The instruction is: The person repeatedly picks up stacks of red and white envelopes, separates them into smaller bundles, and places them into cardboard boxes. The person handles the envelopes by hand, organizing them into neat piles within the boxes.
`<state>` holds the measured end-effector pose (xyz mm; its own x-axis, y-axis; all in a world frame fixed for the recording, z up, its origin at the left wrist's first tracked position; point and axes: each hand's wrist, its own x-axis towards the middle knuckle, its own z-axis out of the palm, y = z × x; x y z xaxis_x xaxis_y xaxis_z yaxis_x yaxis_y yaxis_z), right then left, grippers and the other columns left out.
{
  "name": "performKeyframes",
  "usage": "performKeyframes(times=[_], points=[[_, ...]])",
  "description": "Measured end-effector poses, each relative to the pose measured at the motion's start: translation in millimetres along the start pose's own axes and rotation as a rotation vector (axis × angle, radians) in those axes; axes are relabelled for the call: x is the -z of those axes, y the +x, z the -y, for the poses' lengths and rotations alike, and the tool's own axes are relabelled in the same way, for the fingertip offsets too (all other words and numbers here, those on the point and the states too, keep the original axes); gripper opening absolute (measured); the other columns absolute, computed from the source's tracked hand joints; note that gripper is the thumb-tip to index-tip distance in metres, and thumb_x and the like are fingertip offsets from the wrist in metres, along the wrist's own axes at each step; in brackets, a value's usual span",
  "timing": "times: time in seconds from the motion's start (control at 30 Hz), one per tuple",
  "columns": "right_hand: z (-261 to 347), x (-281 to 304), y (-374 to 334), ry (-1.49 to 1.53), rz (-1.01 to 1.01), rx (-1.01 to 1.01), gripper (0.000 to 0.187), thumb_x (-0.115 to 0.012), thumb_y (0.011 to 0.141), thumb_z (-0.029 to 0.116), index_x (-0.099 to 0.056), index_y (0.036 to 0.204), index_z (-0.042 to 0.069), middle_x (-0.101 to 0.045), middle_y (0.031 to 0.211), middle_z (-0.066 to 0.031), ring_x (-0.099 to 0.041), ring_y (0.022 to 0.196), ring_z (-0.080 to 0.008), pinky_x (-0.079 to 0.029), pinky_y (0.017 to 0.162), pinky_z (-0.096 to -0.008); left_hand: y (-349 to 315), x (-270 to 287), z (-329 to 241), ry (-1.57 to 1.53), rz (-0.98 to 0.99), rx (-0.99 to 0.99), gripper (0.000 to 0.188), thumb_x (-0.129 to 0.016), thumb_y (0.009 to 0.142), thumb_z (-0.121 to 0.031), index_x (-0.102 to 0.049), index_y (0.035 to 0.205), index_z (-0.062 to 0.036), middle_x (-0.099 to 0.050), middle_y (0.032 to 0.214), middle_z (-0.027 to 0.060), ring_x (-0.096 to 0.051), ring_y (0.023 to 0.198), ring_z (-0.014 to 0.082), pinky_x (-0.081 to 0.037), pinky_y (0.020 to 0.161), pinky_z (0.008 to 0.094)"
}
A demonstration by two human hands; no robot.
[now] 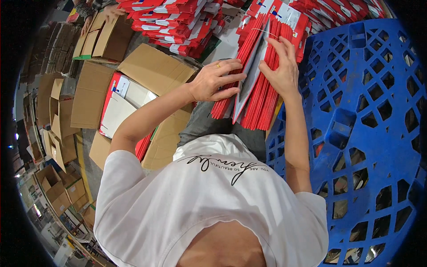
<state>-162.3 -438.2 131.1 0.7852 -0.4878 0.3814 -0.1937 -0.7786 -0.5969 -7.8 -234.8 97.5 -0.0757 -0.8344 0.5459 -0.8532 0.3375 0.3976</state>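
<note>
A bundle of flat red paperboard folders (264,95) stands on edge before me, fanned apart by a gap with pale inner faces showing. My left hand (217,81), with a ring on one finger, is closed over the left part of the bundle, its fingertips reaching to the gap. My right hand (283,66) rests on the right part, thumb and fingers spread, thumb near the gap. A thin pale band (266,32) crosses the far end of the bundle. Beneath that end lie more red-and-white folders (284,17).
Tall piles of red-and-white folders (178,22) stand at the back. An open carton (91,95) with red and white flat pieces sits at left, more cartons (106,40) beyond. A blue plastic lattice pallet (369,120) fills the right. Another person's hands (113,12) show far left.
</note>
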Motion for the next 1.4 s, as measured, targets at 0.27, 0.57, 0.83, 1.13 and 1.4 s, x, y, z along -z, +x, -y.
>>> performKeyframes(times=[0.27,0.57,0.83,1.13,1.4], points=[[-11,-3,-1,-0.120,0.066,0.080,0.035,-0.071,0.082,0.026,-0.074,0.117,0.018,-0.055,0.142,-0.0187,-0.058,0.126,-0.0382,-0.047,0.102,-0.0546,-4,-1,6,0.064,0.072,0.012,0.050,-0.068,0.093,-0.037,-0.064,0.133,-0.0066,-0.060,0.131,0.0155,-0.058,0.126,0.0336,-0.048,0.106,0.0457],[2,-5,3,-0.160,0.054,-0.011,0.040,-0.080,0.078,0.037,-0.073,0.109,0.012,-0.053,0.140,-0.0200,-0.058,0.126,-0.0404,-0.052,0.098,-0.0519,-3,-2,4,0.047,0.047,0.011,0.053,-0.067,0.093,-0.037,-0.061,0.134,-0.0039,-0.059,0.134,0.0147,-0.057,0.127,0.0333,-0.047,0.104,0.0449],[-1,-6,4,-0.333,0.168,0.182,0.051,-0.073,0.080,0.026,-0.068,0.130,0.021,-0.040,0.156,-0.0173,-0.053,0.132,-0.0409,-0.045,0.108,-0.0579,2,0,0,0.058,0.058,-0.010,0.052,-0.067,0.093,-0.035,-0.061,0.134,-0.0038,-0.060,0.135,0.0147,-0.057,0.127,0.0312,-0.046,0.105,0.0442],[-1,-6,3,-0.148,0.057,0.008,0.035,-0.077,0.086,0.038,-0.068,0.104,0.009,-0.052,0.143,-0.0196,-0.058,0.125,-0.0404,-0.051,0.096,-0.0535,-8,-9,-2,-0.049,-0.004,0.049,0.046,-0.069,0.093,-0.021,-0.061,0.135,-0.0033,-0.056,0.147,0.0164,-0.059,0.131,0.0327,-0.053,0.106,0.0405],[0,0,6,-0.140,0.138,0.006,0.047,-0.071,0.085,0.024,-0.064,0.132,0.020,-0.041,0.155,-0.0178,-0.056,0.130,-0.0410,-0.050,0.104,-0.0520,-12,-12,-2,0.021,-0.069,0.035,0.045,-0.067,0.094,-0.023,-0.061,0.135,-0.0045,-0.055,0.145,0.0191,-0.061,0.127,0.0371,-0.053,0.104,0.0429]])
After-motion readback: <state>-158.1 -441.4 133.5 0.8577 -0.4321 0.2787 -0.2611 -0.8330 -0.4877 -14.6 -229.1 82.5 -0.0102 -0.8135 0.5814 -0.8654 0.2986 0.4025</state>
